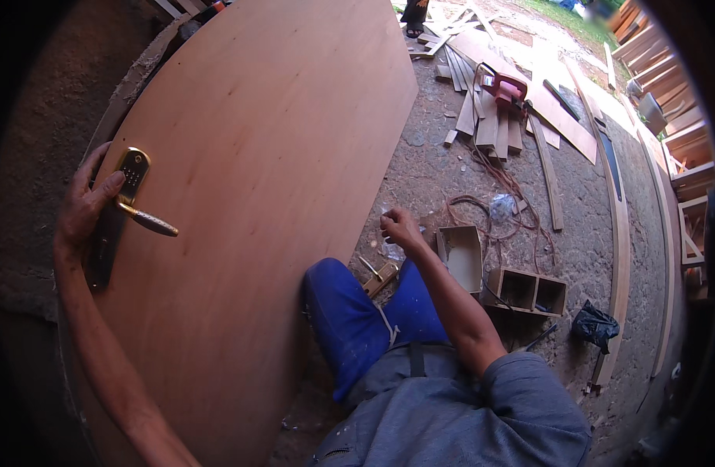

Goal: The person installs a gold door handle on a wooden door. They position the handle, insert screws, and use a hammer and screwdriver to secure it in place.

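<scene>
A wide wooden door panel (256, 140) stands in front of me, filling the left half of the view. At its left edge is a dark lock plate with gold trim (134, 166) and a lever handle (151, 222). My left hand (82, 205) is closed on this door handle plate, thumb across its face and fingers behind the door edge. Over the floor, right of the panel, my right hand (402, 228) has its fingers curled together; whatever they hold is hidden. A second handle plate (381, 279) lies between my knees.
An open cardboard box (460, 253) and a divided wooden box (529, 291) sit right of my knees. Beyond are a tangled cord (513, 187), a red power tool (505, 87) on planks, a handsaw (609, 159), long boards and a black plastic bag (595, 325). Someone's foot (414, 31) shows far ahead.
</scene>
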Available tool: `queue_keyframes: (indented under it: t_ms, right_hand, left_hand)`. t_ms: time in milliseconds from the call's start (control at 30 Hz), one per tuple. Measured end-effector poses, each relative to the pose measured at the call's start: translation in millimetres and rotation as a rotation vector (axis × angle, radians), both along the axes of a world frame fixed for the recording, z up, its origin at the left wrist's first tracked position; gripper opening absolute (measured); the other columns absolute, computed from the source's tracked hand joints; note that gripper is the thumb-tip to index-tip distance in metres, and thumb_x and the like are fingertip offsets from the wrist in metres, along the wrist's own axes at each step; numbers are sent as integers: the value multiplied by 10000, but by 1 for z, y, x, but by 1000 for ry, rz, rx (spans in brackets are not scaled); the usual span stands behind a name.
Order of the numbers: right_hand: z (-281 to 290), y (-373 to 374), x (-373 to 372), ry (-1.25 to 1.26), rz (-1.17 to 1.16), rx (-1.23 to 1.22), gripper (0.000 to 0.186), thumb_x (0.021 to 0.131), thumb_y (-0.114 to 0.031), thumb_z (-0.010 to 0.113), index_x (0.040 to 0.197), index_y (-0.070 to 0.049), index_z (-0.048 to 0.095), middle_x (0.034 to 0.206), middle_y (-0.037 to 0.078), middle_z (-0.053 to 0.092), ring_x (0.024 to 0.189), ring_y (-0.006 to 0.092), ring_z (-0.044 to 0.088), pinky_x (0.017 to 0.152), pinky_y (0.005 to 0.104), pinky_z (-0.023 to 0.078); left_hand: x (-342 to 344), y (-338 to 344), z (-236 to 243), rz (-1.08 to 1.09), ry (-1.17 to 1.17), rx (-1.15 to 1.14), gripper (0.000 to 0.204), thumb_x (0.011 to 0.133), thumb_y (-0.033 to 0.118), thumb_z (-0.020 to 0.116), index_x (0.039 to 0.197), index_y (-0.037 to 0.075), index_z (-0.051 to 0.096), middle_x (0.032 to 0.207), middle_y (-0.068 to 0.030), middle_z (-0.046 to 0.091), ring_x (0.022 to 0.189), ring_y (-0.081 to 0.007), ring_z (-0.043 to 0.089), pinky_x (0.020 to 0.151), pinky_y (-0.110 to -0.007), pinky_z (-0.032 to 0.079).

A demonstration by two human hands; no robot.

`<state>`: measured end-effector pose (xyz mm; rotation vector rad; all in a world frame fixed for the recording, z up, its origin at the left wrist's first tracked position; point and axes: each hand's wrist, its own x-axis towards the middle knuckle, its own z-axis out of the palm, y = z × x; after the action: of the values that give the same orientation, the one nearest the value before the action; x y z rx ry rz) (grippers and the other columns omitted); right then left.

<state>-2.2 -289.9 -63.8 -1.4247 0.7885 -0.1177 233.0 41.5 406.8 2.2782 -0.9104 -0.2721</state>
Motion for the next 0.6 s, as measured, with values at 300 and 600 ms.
queue_keyframes:
  t_ms: [300,600]
  right_hand:
    - [-105,80,-36,254,388,-413,313,923,-259,580,1115,-68,737,1122,237,733,1085,433,683,947,528,532]
    - [-72,28,-97,-30,95,-281,283,951,-240,621,1103,-28,731,982,209,739,939,354,724,841,457,561]
  left_hand:
    - [18,15,-1,-22,62,-14,682,1015,255,655,1569,-23,370,1528,-178,492,1405,-255,480,1172,-382,371]
    - [55,27,-4,35,59,22,691,1040,302,618,1600,11,337,1569,-172,441,1432,-277,440,1190,-397,333]
